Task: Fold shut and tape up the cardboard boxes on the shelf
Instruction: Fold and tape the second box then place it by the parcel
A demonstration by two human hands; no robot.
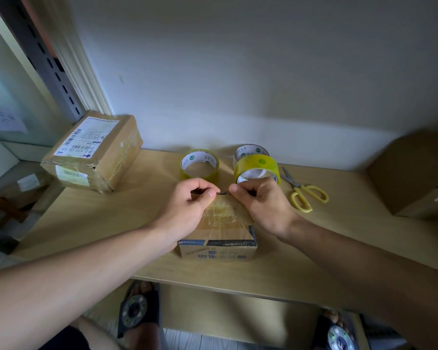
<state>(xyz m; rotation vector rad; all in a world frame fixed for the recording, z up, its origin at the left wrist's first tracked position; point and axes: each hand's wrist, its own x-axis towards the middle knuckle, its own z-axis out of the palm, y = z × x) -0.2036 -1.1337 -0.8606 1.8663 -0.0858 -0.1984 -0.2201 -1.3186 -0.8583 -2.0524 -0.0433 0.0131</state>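
A small cardboard box [220, 242] with blue print on its front sits mid-shelf, its top covered in shiny clear tape. Both hands are at its far top edge. My left hand [187, 208] and my right hand [261, 205] each pinch an end of a thin dark tape strip [223, 193] stretched between their fingertips. A yellow-tinted tape roll [257, 166] stands tilted right behind my right fingers. Whether those fingers also hold it is hidden.
Another tape roll [199, 165] lies behind my left hand, and a third roll [250, 150] sits at the wall. Yellow-handled scissors [302, 192] lie to the right. A taped, labelled box [94, 152] stands at the left, a plain box [415, 173] at the right edge of the wooden shelf [99, 223].
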